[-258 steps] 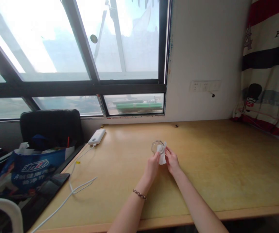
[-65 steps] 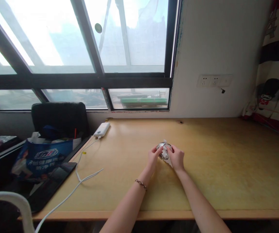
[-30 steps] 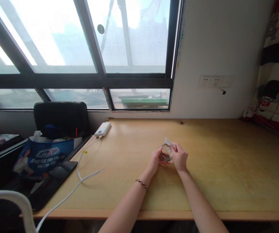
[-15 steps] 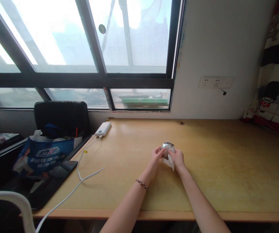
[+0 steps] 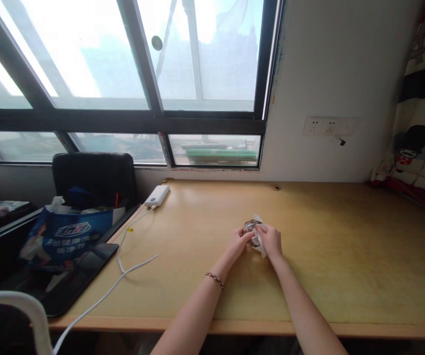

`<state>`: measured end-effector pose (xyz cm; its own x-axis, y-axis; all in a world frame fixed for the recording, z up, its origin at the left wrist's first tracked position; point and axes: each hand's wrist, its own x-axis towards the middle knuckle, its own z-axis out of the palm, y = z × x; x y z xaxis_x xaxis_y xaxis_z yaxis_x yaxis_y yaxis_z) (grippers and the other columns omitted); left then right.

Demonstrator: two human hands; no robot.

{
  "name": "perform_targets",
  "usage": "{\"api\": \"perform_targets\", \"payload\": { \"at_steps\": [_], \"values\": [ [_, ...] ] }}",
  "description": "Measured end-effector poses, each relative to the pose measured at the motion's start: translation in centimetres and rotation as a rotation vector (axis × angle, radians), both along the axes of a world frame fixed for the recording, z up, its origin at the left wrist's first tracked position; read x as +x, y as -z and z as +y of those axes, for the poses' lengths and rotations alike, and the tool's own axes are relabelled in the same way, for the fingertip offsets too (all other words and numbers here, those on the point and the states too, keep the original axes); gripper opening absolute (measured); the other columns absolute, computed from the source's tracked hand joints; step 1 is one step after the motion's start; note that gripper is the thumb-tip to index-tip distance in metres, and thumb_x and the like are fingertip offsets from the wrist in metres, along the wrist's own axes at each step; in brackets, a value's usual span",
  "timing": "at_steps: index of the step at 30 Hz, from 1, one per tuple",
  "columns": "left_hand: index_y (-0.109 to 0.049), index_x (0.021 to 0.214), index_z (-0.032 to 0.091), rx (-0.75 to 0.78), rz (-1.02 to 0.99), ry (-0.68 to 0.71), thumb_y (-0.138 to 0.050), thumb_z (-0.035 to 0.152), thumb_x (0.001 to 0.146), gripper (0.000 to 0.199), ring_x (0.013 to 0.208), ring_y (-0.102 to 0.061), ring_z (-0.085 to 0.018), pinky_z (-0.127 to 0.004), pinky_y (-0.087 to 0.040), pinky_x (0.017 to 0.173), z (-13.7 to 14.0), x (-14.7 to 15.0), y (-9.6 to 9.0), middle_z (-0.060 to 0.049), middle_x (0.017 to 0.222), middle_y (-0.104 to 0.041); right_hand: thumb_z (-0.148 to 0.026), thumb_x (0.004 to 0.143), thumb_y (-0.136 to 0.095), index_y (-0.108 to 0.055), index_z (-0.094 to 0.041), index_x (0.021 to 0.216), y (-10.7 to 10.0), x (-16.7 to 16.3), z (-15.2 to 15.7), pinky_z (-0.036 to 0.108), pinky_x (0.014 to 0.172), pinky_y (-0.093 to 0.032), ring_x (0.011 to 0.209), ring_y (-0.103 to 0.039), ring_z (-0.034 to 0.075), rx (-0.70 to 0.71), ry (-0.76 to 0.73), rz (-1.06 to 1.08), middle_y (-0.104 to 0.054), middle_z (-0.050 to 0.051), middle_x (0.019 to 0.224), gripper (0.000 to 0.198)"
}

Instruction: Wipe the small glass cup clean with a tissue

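Evidently mid-wipe, the left hand [image 5: 239,242] is cupping a small glass jar [image 5: 251,228] at the desk's [image 5: 345,256] centre while the right hand [image 5: 270,240], fingers pinching a white tissue [image 5: 259,246] at the jar's four o'clock, is rubbing it; turning the jar probably comes next.

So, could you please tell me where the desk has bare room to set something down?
The desk is bare right of the hands, toward the curtain, and behind them up to the wall. The left end is crowded: power bank, white cable, blue bag.
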<state>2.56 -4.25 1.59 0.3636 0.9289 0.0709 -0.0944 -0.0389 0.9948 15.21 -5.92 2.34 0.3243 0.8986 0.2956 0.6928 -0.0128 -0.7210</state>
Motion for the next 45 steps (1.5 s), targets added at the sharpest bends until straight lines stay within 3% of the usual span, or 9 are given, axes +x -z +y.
{"api": "perform_targets", "payload": {
  "at_steps": [4, 8, 16, 21, 27, 31, 34, 37, 45],
  "values": [
    [-0.061, 0.073, 0.008, -0.096, 0.097, 0.003, -0.046, 0.046, 0.07, 0.041, 0.037, -0.041, -0.006, -0.017, -0.027, 0.035, 0.3, -0.3, 0.4, -0.003, 0.051, -0.057, -0.045, 0.075, -0.042, -0.064, -0.018, 0.068, -0.4, 0.0, -0.6, 0.02, 0.051, -0.031, 0.053, -0.053, 0.013, 0.092, -0.125, -0.139, -0.062, 0.005, 0.058, 0.036],
    [-0.062, 0.075, 0.008, -0.081, 0.056, 0.007, -0.045, 0.049, 0.069, 0.045, 0.038, -0.044, -0.008, -0.017, -0.027, 0.035, 0.1, -0.4, 0.5, -0.004, 0.053, -0.058, -0.046, 0.075, -0.041, -0.064, -0.017, 0.07, -0.9, -0.2, -0.8, 0.018, 0.052, -0.032, 0.053, -0.052, 0.012, 0.153, -0.213, -0.048, -0.062, 0.002, 0.059, 0.037],
    [-0.061, 0.084, 0.009, -0.003, -0.063, 0.047, -0.063, 0.038, 0.061, 0.037, 0.044, -0.044, -0.006, -0.017, -0.03, 0.04, -0.6, 0.0, -0.5, -0.004, 0.065, -0.06, -0.047, 0.066, -0.049, -0.066, -0.014, 0.066, 0.1, 0.7, 0.3, 0.021, 0.047, -0.033, 0.05, -0.049, 0.014, 0.049, -0.026, 0.203, -0.06, 0.002, 0.053, 0.037],
    [-0.057, 0.098, 0.013, 0.007, -0.258, 0.163, -0.069, 0.024, 0.057, 0.044, 0.071, -0.054, -0.014, -0.022, -0.042, 0.059, -1.1, 0.3, -1.9, -0.007, 0.086, -0.06, -0.048, 0.065, -0.048, -0.065, -0.01, 0.061, 1.4, 1.2, 1.1, 0.022, 0.043, -0.031, 0.048, -0.049, 0.016, 0.015, 0.066, 0.308, -0.059, 0.004, 0.05, 0.042],
    [-0.054, 0.102, 0.014, 0.008, -0.29, 0.183, -0.071, 0.026, 0.053, 0.053, 0.084, -0.054, -0.019, -0.028, -0.042, 0.073, -1.2, 0.9, -1.9, -0.008, 0.097, -0.059, -0.045, 0.067, -0.046, -0.065, -0.01, 0.071, 1.5, 0.9, 1.2, 0.022, 0.044, -0.033, 0.049, -0.051, 0.016, 0.052, 0.1, 0.357, -0.06, 0.004, 0.053, 0.041],
    [-0.054, 0.101, 0.014, 0.088, -0.113, 0.056, -0.063, 0.035, 0.061, 0.046, 0.066, -0.052, -0.012, -0.021, -0.04, 0.057, -1.0, 1.1, -1.2, -0.005, 0.082, -0.059, -0.036, 0.073, -0.041, -0.065, -0.014, 0.075, 0.4, 1.2, 0.1, 0.022, 0.049, -0.034, 0.053, -0.052, 0.015, 0.133, 0.078, 0.114, -0.062, 0.004, 0.059, 0.032],
    [-0.055, 0.098, 0.016, 0.225, 0.09, -0.12, -0.063, 0.036, 0.061, 0.043, 0.053, -0.043, -0.008, -0.018, -0.033, 0.048, -1.0, 0.7, -0.9, 0.0, 0.067, -0.055, -0.031, 0.075, -0.041, -0.063, -0.019, 0.087, -0.5, 1.2, -0.8, 0.021, 0.056, -0.035, 0.062, -0.055, 0.016, 0.189, -0.036, -0.075, -0.064, 0.005, 0.07, 0.028],
    [-0.056, 0.091, 0.016, 0.328, 0.174, -0.17, -0.062, 0.036, 0.061, 0.036, 0.049, -0.038, -0.006, -0.018, -0.03, 0.044, -1.0, 0.2, -1.0, 0.001, 0.065, -0.052, -0.031, 0.075, -0.045, -0.062, -0.022, 0.093, -1.0, 1.0, -1.2, 0.021, 0.062, -0.036, 0.073, -0.056, 0.017, 0.19, -0.146, -0.156, -0.065, 0.006, 0.082, 0.026],
    [-0.043, 0.088, 0.016, 0.165, -0.017, -0.014, -0.065, 0.033, 0.06, 0.04, 0.051, -0.052, -0.01, -0.02, -0.039, 0.046, -1.0, 0.6, -0.5, 0.001, 0.06, -0.055, -0.041, 0.074, -0.04, -0.064, -0.015, 0.086, 0.0, 1.3, 0.0, 0.02, 0.053, -0.037, 0.061, -0.055, 0.015, 0.157, -0.06, 0.194, -0.065, 0.003, 0.068, 0.037]
  ]
}}
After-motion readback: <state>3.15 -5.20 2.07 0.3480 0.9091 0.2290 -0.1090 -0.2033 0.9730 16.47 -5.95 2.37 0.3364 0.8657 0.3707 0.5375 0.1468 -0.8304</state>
